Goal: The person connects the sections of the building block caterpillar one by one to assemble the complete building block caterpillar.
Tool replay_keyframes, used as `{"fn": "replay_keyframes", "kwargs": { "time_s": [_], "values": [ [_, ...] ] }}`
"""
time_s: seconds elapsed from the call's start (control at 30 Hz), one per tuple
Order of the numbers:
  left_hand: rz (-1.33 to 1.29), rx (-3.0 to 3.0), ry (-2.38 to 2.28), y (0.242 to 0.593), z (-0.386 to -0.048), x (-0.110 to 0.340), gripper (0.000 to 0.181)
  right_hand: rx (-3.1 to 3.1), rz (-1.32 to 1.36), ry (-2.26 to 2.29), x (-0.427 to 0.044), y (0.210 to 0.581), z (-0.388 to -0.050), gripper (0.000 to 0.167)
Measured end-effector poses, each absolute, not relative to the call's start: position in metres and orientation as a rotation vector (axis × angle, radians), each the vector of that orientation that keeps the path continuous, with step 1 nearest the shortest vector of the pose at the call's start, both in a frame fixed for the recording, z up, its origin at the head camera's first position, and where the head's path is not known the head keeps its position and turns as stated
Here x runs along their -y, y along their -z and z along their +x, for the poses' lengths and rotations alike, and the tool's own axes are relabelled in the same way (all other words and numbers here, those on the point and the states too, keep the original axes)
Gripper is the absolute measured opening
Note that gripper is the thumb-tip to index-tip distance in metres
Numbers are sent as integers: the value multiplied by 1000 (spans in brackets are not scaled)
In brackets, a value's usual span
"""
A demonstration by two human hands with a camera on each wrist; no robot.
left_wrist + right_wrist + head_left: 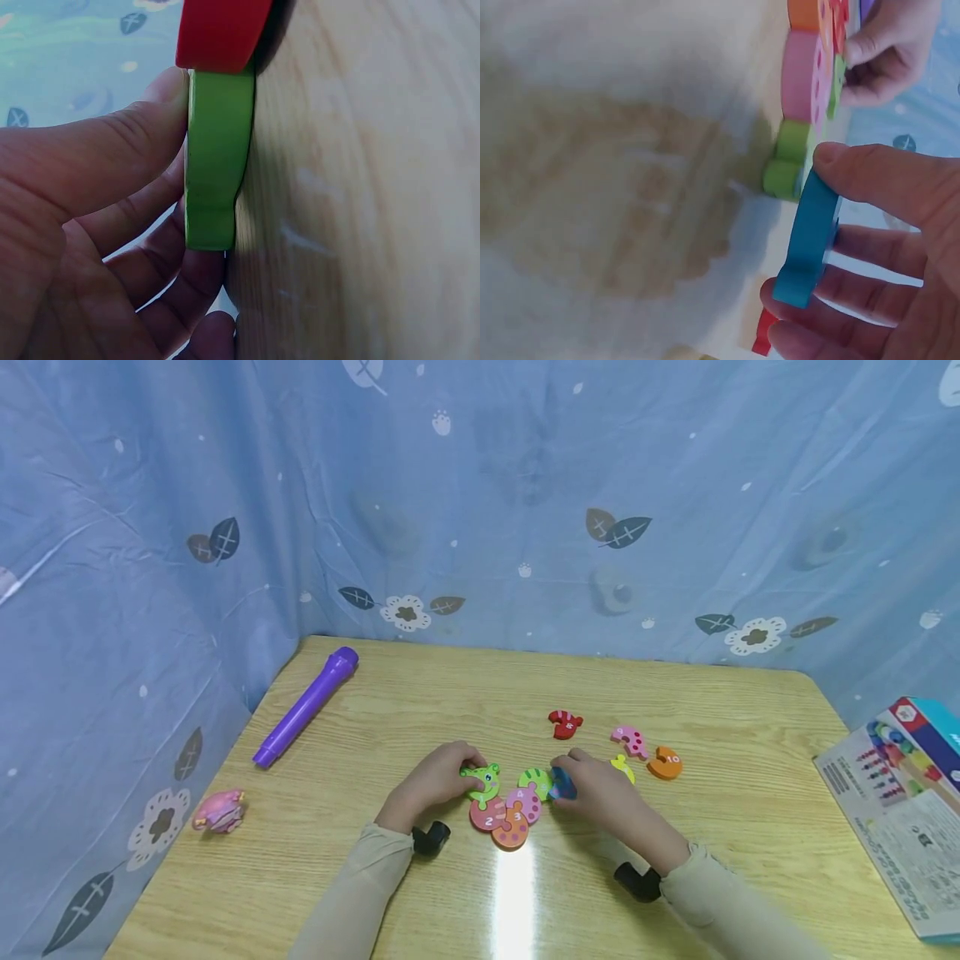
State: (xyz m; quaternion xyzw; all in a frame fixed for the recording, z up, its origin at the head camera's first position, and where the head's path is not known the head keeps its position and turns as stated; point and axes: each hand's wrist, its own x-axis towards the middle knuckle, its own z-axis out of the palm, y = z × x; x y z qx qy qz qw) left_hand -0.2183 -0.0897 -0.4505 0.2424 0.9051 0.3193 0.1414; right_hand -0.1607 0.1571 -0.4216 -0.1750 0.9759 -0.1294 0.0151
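Note:
My left hand [435, 779] grips a green puzzle piece with a smiling animal face [486, 785] between thumb and fingers. It meets the red piece numbered 2 [486, 817], which links to an orange piece numbered 3 [512, 832], a pink one numbered 4 [528, 810] and a striped green one [533, 779] in a curved chain. At the chain's right end, my right hand [603, 791] pinches a blue puzzle piece [813, 232]. In the right wrist view the blue piece is tilted close to the green end piece [786, 161]; whether they touch I cannot tell.
Loose pieces lie beyond and beside my right hand: red [566, 725], pink [632, 741], yellow [622, 767] and orange numbered 10 [666, 765]. A purple stick [306, 708] and a pink toy [220, 812] lie left; a printed box [892, 810] stands right. Patterned blue cloth [487, 510] hangs behind.

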Motion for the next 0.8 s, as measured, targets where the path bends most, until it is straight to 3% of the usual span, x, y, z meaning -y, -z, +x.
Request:
{"fn": "replay_keyframes", "kwargs": {
  "time_s": [0.8],
  "values": [
    [702,-2627,-901,450,-219,89,25,-3082,-397,467,-148,426,-139,51]
  ]
}}
